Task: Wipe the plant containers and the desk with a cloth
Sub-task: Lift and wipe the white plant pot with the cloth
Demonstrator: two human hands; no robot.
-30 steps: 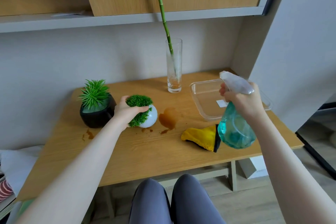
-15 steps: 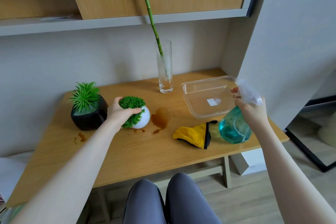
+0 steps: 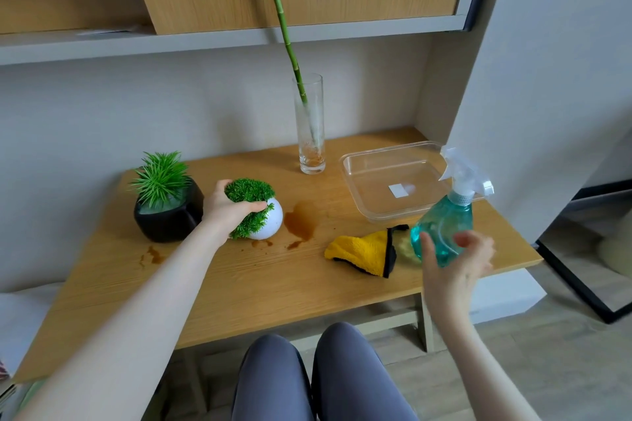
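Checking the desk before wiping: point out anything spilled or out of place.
Brown liquid is spilled on the wooden desk: a large puddle right of the round white plant pot, and smaller drips in front of the black faceted plant pot. The tall clear glass vase has brown residue at its bottom.

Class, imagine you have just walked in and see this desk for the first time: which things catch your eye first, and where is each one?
A tall green stalk leans out of a glass vase at the back of the desk. Brown spills stain the wood at the centre, beside a round white pot that the left hand grips by its greenery. At the right a teal spray bottle stands next to a yellow cloth, with the right hand open just in front of it.
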